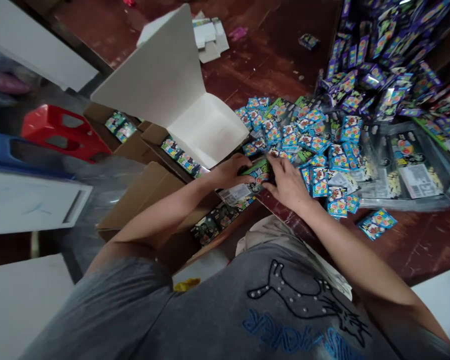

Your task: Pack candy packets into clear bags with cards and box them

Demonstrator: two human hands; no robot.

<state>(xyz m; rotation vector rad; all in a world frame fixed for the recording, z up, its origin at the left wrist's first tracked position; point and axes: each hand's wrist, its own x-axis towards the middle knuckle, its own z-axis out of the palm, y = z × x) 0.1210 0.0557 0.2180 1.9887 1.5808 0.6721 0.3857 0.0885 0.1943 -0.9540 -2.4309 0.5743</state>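
Between my two hands is a printed plastic pouch (260,171), green and black at its top, with a pale panel toward its lower left. My left hand (230,172) is closed on the left side, fingers bent around the edge. On the other side, my right hand (287,182) grips with its thumb low and fingers at the top. Part of the pouch is hidden by the fingers. Just beyond lies a heap of small blue sachets (289,135), close to my right hand. More flat clear-fronted pouches (416,165) lie further right on the dark red table (427,225).
Open cardboard boxes (142,192) holding printed packs stand left of the table edge. A white carton (206,130) with a raised flap is above them. Purple packets (382,55) pile up at the far right. A red stool (63,132) stands at left.
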